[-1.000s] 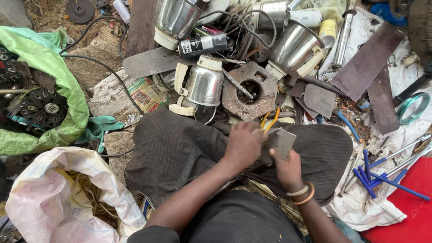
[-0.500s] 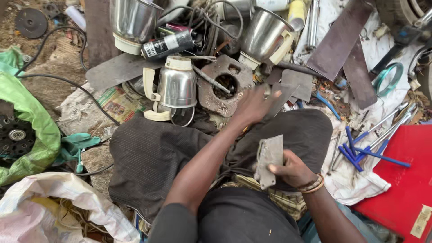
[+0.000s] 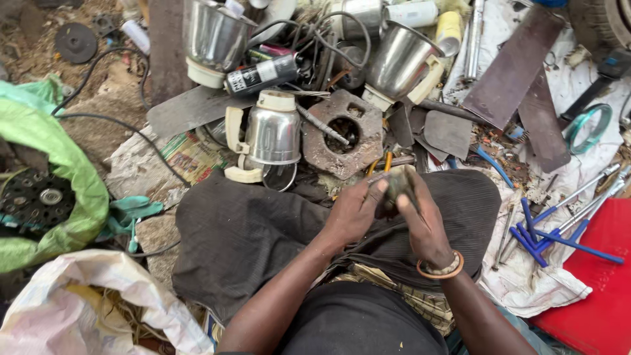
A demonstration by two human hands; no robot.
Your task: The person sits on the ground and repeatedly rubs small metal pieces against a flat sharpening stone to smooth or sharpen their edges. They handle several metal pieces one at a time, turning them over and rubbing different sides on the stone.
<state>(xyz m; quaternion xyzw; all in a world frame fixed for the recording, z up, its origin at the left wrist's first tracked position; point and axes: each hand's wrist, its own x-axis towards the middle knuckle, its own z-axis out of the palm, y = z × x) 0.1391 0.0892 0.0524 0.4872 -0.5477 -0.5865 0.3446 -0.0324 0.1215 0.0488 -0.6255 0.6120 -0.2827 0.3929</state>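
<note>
My left hand (image 3: pixel 351 212) and my right hand (image 3: pixel 422 220) meet over my lap and both grip a small flat grey metal piece (image 3: pixel 394 187), mostly hidden between the fingers. A bracelet sits on my right wrist. Just beyond the hands lie yellow-handled pliers (image 3: pixel 381 163) and a rusty square metal plate with a round hole (image 3: pixel 342 133). I sit with dark trousers (image 3: pixel 263 236) spread under my hands.
Steel mixer jars (image 3: pixel 273 135), (image 3: pixel 401 60), (image 3: pixel 211 36) and a black spray can (image 3: pixel 263 74) lie ahead among cables. Flat metal strips (image 3: pixel 509 72) and blue hex keys (image 3: pixel 549 233) lie at right by a red board (image 3: pixel 605 289). A green sack (image 3: pixel 59 171) and white sack (image 3: pixel 72 309) are at left.
My left hand came back from the rusty plate ahead to my lap. It has joined my right hand on the metal piece, which was held by the right hand alone.
</note>
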